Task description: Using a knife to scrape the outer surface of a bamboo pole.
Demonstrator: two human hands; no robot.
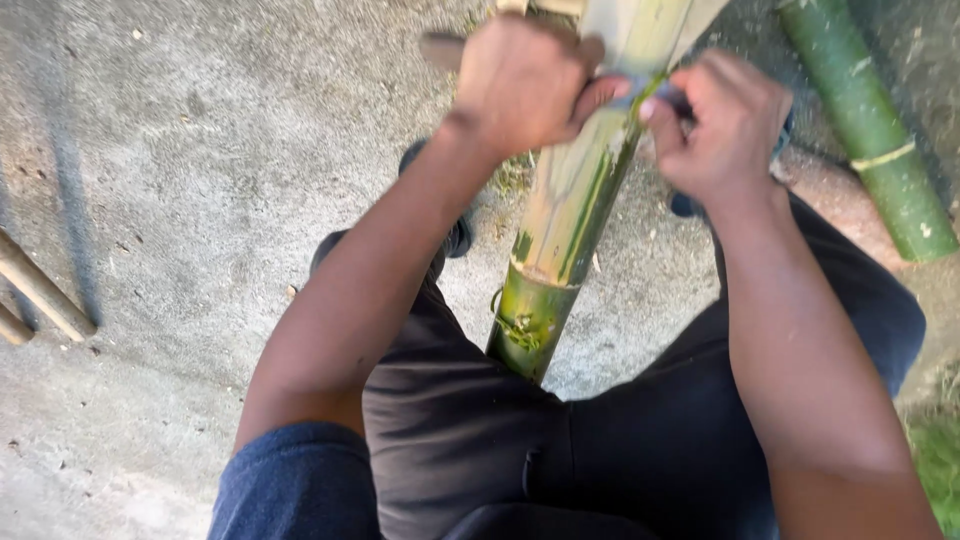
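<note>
I work outdoors over a rough grey concrete floor (180,200), with a bamboo pole (565,215) running between my knees toward the top edge. My left hand (520,80) is clenched on a wooden handle (440,48) and my right hand (725,120) pinches the blade (640,95) against the pole. A green bamboo section (870,130) lies at the floor's right edge, two pale sticks (40,295) at its left edge.
</note>
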